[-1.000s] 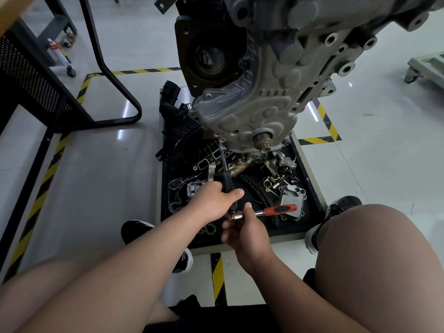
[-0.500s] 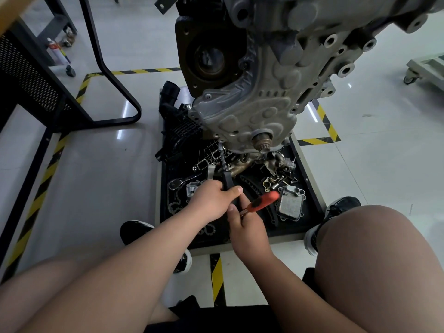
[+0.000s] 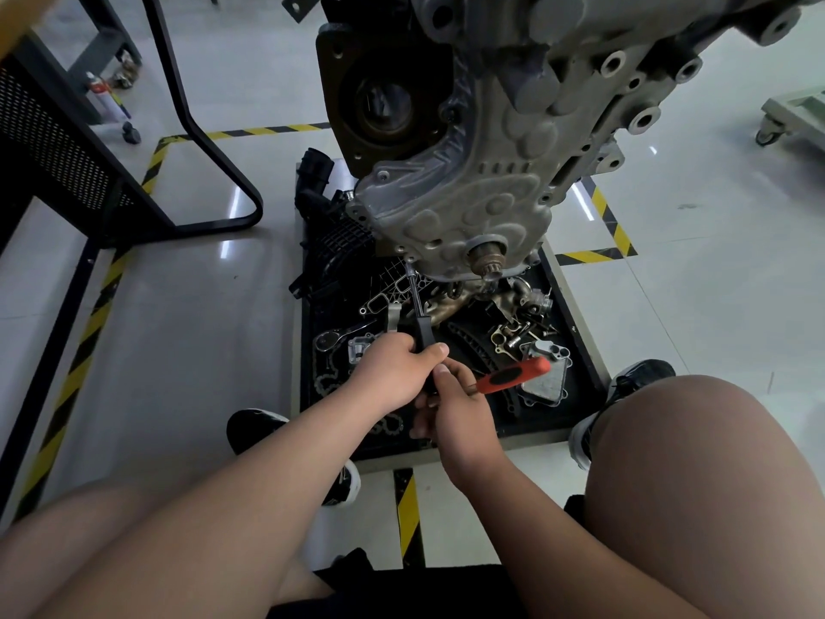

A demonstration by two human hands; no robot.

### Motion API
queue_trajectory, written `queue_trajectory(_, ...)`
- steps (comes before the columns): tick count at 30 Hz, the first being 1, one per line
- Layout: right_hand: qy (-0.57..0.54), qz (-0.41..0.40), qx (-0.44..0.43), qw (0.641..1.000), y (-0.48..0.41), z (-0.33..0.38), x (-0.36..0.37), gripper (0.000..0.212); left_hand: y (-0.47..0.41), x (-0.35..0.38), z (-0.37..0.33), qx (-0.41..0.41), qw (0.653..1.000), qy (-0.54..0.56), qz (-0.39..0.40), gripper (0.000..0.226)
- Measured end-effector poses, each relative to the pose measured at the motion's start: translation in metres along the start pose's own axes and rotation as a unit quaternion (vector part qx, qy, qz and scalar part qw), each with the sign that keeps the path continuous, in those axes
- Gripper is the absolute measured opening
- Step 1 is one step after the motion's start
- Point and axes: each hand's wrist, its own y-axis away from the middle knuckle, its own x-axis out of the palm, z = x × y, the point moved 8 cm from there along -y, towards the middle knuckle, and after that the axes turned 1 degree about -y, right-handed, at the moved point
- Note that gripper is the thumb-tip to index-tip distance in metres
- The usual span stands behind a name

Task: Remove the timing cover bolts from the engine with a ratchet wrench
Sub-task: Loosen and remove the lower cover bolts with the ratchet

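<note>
Gripping the black handle of the extension (image 3: 422, 337), the left hand (image 3: 395, 373) has fingers and thumb wrapped round it, just below frame centre. The thin steel shaft runs up to a bolt (image 3: 410, 264) at the lower left edge of the cover (image 3: 468, 207), which fills the upper middle of the frame on the engine (image 3: 580, 60). The right hand (image 3: 462, 415), touching the left from below, is closed round the near end of the ratchet (image 3: 513, 377). Its red grip juts out to the right over the tray (image 3: 582, 326).

The bolt is small and of hard steel. It is probably oily and easily lost among the tray's loose parts once free. The extension is stiff but would likely tip off the bolt head if it leaned, so steadying it at the handle seems sound. Turning force would be best applied far out on the red grip, where leverage is greatest.
</note>
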Motion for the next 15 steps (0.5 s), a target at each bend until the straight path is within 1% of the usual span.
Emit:
queue_trajectory(4,-0.064,0.006,0.015,0.998,0.0,-0.002,0.002,0.018,0.001,0.0,-0.001,0.004,1.0,0.012,0.005,0.038)
queue_trajectory(6,-0.102,0.019,0.042,0.994,0.0,-0.006,0.006,0.019,0.0,0.001,0.001,0.002,1.0,0.018,0.009,0.037)
queue_trajectory(10,-0.204,0.063,0.109,0.971,0.001,-0.017,0.017,0.025,0.0,0.0,0.004,-0.009,0.999,0.038,0.017,0.033)
queue_trajectory(15,-0.248,0.078,0.143,0.955,0.003,-0.022,0.022,0.029,0.0,-0.001,0.003,-0.007,0.999,0.044,0.013,0.029)
